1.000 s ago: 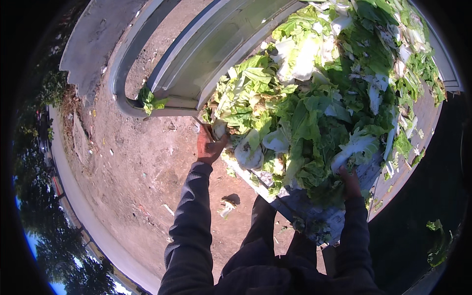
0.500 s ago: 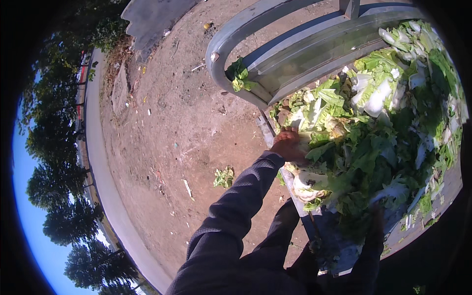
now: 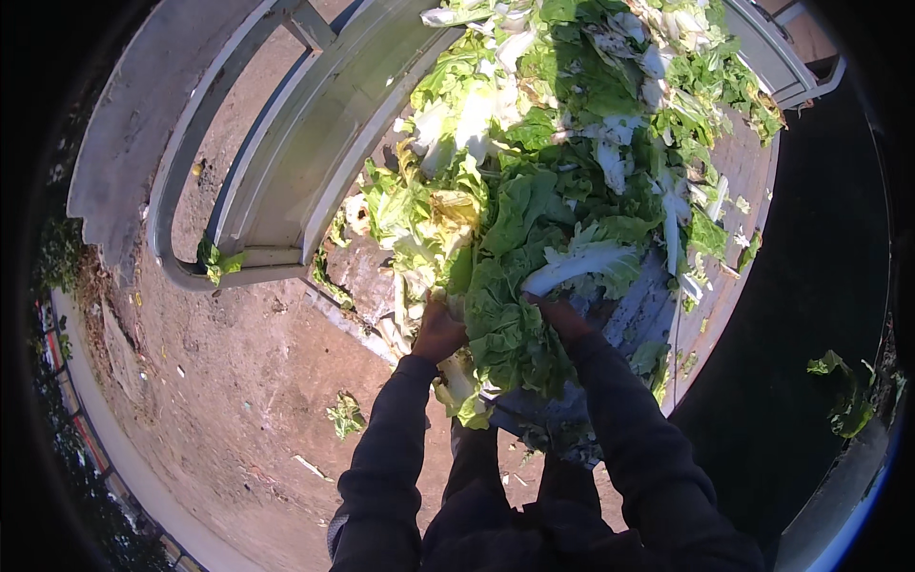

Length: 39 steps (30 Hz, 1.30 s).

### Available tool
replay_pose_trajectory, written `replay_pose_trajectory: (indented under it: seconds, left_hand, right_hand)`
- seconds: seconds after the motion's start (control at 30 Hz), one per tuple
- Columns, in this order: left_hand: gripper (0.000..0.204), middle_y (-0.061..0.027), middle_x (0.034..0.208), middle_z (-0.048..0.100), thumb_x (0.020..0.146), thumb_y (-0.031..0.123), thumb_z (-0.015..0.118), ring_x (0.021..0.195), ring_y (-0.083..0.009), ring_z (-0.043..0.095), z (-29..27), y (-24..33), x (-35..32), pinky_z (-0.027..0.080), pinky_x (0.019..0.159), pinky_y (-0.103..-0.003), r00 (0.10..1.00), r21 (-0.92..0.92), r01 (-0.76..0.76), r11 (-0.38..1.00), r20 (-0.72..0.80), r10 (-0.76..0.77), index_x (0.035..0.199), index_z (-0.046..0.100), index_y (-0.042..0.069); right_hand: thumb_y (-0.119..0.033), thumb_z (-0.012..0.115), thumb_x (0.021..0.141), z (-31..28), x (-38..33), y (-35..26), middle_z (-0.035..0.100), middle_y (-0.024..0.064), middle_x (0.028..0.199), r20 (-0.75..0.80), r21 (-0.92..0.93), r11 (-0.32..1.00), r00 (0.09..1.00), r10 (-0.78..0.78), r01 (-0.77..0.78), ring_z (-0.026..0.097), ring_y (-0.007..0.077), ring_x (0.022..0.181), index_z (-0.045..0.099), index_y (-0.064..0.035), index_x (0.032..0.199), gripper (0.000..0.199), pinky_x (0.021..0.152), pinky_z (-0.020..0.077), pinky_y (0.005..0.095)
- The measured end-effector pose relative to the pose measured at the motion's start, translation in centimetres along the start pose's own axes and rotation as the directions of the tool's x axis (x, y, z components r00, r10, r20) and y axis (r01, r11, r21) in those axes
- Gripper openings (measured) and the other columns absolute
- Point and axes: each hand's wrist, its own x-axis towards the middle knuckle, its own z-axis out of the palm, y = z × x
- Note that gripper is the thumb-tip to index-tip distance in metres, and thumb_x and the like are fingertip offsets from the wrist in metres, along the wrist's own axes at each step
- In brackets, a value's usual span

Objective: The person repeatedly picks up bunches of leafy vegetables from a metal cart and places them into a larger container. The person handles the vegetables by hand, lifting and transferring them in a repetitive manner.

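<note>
A person's left hand (image 3: 440,329) and right hand (image 3: 562,319) close their fingers around a bunch of leafy greens (image 3: 505,324), between them at the near edge of the heaped cart bed (image 3: 658,315). The gathering step appears underway; lifting it clear likely needs a firm two-handed hold.

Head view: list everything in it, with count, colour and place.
Leafy greens pile: one heap, green and white, on the cart bed.
Leaf bunch: one, green, between both hands at the bed's near edge.
Cart bed: one, grey-blue, upper right.
Metal frame: one, grey, upper left.
Fallen leaves: a few, green, on the brown dirt ground.
Left hand: on the bunch's left side.
Right hand: on its right side.
</note>
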Motion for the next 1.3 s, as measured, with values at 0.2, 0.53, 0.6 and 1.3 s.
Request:
replay_pose_trajectory:
  seconds: [0.2, 0.53, 0.6, 1.3]
  left_hand:
    - [0.042, -0.0191, 0.11, 0.066, 0.089, 0.016, 0.07, 0.095, -0.0271, 0.064, 5.1, 3.3, -2.4, 0.05, 0.084, -0.041, 0.994, 0.142, -0.031, 0.989, -0.102, 0.046, 0.122, 0.052, -0.004]
    - [0.035, -0.022, 0.108, 0.066, 0.09, 0.018, 0.067, 0.095, -0.0345, 0.065, 21.3, 22.4, -0.2, 0.05, 0.082, -0.044, 0.979, 0.42, -0.185, 0.888, 0.154, 0.131, 0.115, 0.058, -0.005]
    - [0.029, -0.0226, 0.108, 0.065, 0.095, 0.014, 0.06, 0.096, -0.0356, 0.064, 27.8, 30.5, 0.1, 0.049, 0.082, -0.046, 0.931, 0.582, -0.352, 0.733, 0.298, 0.211, 0.116, 0.058, -0.005]
    - [0.069, -0.014, 0.096, 0.063, 0.073, 0.049, 0.085, 0.095, -0.0234, 0.064, 13.7, 32.7, 5.4, 0.053, 0.081, -0.034, 0.99, 0.674, 0.037, 0.738, -0.123, 0.063, 0.105, 0.058, -0.006]
  right_hand:
    - [-0.033, 0.075, 0.088, -5.2, -2.5, 5.5, 0.065, 0.0102, 0.117, -0.019, -0.179, 0.984, 1.0, 0.009, -0.013, 0.063, 0.0183, 0.103, 0.055, 0.0013, 0.127, 0.055, 0.091, 0.0509, 0.0328]
    - [-0.038, 0.073, 0.088, -17.5, -25.3, -0.6, 0.064, 0.0128, 0.123, -0.336, 0.208, 0.888, 0.882, -0.329, 0.41, 0.059, 0.0227, 0.114, 0.055, -0.0026, 0.133, 0.061, 0.1, 0.0446, 0.0376]
    - [-0.038, 0.071, 0.09, -25.1, -34.3, -2.3, 0.063, 0.0118, 0.125, -0.484, -0.128, 0.898, 0.764, -0.426, 0.42, 0.06, 0.0214, 0.113, 0.055, -0.0033, 0.134, 0.058, 0.1, 0.0447, 0.0364]
    - [-0.04, 0.084, 0.075, -33.4, -43.6, 5.2, 0.061, 0.0241, 0.124, -0.659, -0.462, 0.867, 0.581, -0.477, 0.188, 0.066, 0.029, 0.104, 0.039, 0.0066, 0.143, 0.094, 0.09, 0.0528, 0.0386]
